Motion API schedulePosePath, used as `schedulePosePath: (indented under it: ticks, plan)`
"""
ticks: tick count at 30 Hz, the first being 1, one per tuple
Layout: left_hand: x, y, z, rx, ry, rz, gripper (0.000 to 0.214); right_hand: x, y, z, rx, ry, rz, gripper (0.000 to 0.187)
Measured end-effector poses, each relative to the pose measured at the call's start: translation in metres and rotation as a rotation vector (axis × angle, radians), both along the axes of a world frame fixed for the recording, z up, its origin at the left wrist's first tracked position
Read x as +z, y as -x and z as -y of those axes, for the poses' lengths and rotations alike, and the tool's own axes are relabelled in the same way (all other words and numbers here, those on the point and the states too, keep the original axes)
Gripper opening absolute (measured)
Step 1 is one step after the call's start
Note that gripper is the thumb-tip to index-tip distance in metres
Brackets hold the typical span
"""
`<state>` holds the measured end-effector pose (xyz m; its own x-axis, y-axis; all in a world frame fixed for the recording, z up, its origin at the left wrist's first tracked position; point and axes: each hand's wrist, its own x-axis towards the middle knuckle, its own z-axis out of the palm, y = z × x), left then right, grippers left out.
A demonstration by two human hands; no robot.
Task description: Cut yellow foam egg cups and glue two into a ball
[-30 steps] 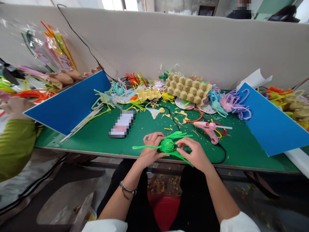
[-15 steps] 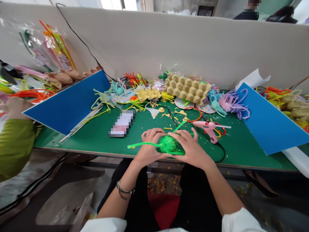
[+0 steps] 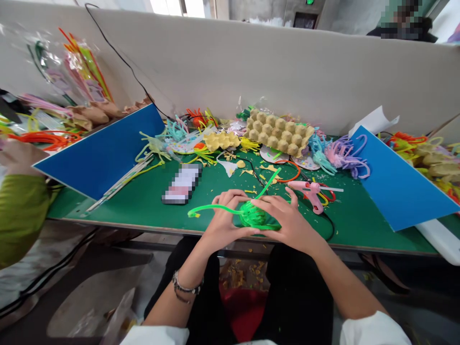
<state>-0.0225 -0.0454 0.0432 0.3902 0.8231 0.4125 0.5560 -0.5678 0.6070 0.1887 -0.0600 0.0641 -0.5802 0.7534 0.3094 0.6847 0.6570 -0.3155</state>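
A bright green bundle of bent pipe cleaners (image 3: 254,214) is held between my two hands, just above the near edge of the table. My left hand (image 3: 225,220) grips its left side, with the thumb along the bottom. Around the right side curl the fingers of my right hand (image 3: 282,215). One green strand sticks out to the left over my left hand, and another points up and away to the right. The far and under sides of the bundle are hidden by my fingers. A pink glue gun (image 3: 311,192) lies just beyond my right hand.
A phone (image 3: 181,183) lies to the left on the green table (image 3: 143,213). Blue boards (image 3: 97,153) stand on both sides. Behind are egg cartons (image 3: 276,132), yellow scraps and purple pipe cleaners (image 3: 347,155). At far left is another person's hand (image 3: 23,155).
The green bundle has turned slightly in my hands and moved a little to the right. Its upper strand now stands higher, and the left strand arches more.
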Motion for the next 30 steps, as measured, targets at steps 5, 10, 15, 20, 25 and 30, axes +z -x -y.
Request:
schedulePosePath:
  ticks: [5,10,15,20,25,30]
  plan:
    - [0.0,-0.002,0.001,0.017,-0.053,0.034,0.065,-0.003,-0.003,0.002,0.008,-0.148,-0.003,0.044]
    - [0.002,-0.008,0.0,0.044,-0.077,0.025,0.065,-0.003,-0.004,0.001,-0.002,-0.226,-0.01,0.042]
    - [0.01,-0.01,0.002,0.041,0.012,-0.045,0.067,0.004,-0.008,0.004,-0.022,-0.176,0.025,0.042]
    - [0.009,0.001,0.001,0.068,-0.136,0.187,0.08,0.024,-0.03,0.003,-0.031,-0.24,0.135,0.045]
    - [0.01,-0.003,-0.009,-0.004,0.004,0.206,0.016,0.07,-0.062,-0.054,-0.321,-0.446,0.22,0.039]
    - [0.02,-0.027,-0.017,-0.407,0.339,0.061,0.006,0.127,-0.085,-0.178,-0.656,-0.431,0.315,0.053]
